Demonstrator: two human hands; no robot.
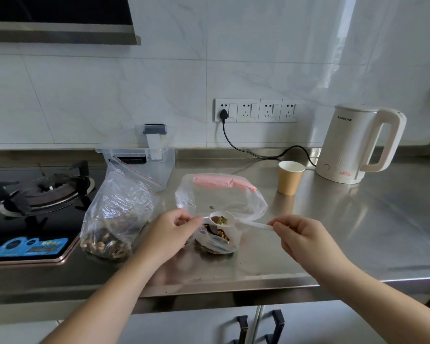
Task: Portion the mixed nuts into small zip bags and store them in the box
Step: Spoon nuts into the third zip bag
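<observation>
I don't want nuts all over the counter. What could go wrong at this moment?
1. The spoon, loaded with nuts, is pinched at the very end of its handle by the right hand; a wobble could tip nuts beside the small zip bag.
2. The left hand holds only one edge of that limp bag's mouth, so it may sag shut.
3. The big nut bag stands open and slumped near the stove; a nudge could spill it.

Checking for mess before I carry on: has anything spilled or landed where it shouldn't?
One green seed lies loose on the flat bag behind the spoon, outside the small bag being filled. Nothing else looks spilled.
</observation>
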